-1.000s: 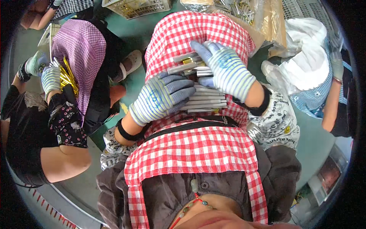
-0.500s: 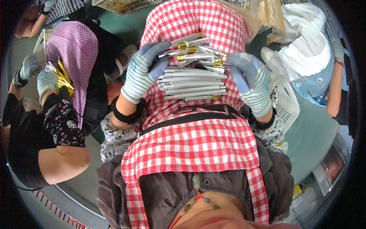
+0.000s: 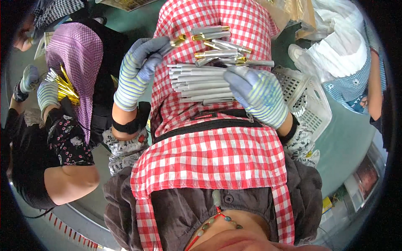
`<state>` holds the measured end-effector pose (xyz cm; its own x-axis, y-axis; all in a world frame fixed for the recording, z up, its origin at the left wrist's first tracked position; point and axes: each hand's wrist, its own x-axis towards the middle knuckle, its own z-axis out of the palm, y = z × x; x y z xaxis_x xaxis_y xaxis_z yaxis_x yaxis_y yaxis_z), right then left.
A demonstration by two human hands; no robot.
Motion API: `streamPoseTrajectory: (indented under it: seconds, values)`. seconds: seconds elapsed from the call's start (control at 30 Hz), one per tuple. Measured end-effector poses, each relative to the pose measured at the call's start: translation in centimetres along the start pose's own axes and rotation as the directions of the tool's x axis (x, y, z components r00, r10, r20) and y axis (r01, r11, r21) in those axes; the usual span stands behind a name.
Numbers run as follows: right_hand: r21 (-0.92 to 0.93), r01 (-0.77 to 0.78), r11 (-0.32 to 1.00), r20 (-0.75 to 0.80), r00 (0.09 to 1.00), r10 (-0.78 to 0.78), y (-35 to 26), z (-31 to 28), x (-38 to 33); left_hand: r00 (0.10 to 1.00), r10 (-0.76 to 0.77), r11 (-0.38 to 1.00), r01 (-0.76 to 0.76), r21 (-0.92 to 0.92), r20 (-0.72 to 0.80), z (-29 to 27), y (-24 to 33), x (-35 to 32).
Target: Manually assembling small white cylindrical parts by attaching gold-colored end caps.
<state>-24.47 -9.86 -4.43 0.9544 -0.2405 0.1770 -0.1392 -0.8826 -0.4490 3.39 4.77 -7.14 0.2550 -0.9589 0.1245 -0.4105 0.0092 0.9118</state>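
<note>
My left hand (image 3: 138, 69), in a striped knit glove, is raised left of the pile. Its thumb and fingers pinch a thin silver tube with a gold end (image 3: 179, 40); the rest of that tube is hidden. My right hand (image 3: 261, 94), gloved alike, lies over the right ends of a stack of plain silver-grey tubes (image 3: 201, 79). Its fingers are bent and close together; what they grip is hidden. The stack rests crosswise on my red-and-white checked apron (image 3: 209, 159). Beyond it, several silver tubes with gold ends (image 3: 215, 53) lie loosely at differing angles.
A white perforated basket (image 3: 312, 106) stands at my right. To the left, a co-worker's gloved hand (image 3: 48, 92) is beside a gold-and-silver bundle (image 3: 67, 90) on a purple checked cloth (image 3: 79, 50). White cloth (image 3: 335, 54) covers another person's lap at the right.
My left hand has moved left, lifting a gold-ended tube away from the loose ones. My right hand has come left and down onto the stack's right ends.
</note>
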Motion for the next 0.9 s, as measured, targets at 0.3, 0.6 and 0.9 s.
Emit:
streamPoseTrajectory:
  seconds: [0.3, 0.6, 0.9]
  values:
    - [-0.155, -0.005, 0.988, 0.218, 0.975, 0.039, -0.1, 1.6, 3.1, 0.995, -0.091, 0.974, 0.095, -0.207, 0.033, -1.0, 2.2, -1.9]
    - [0.363, -0.057, 0.930, -0.073, 0.993, 0.089, -1.9, -3.0, 2.4, 0.972, -0.162, 0.979, 0.179, -0.093, 0.167, -1.5, 5.0, -2.0]
    - [-0.059, 0.012, 0.998, -0.042, 0.999, -0.015, 0.0, -7.4, 3.5, 0.960, 0.125, 0.927, -0.203, 0.316, 0.250, -3.6, 7.5, 2.3]
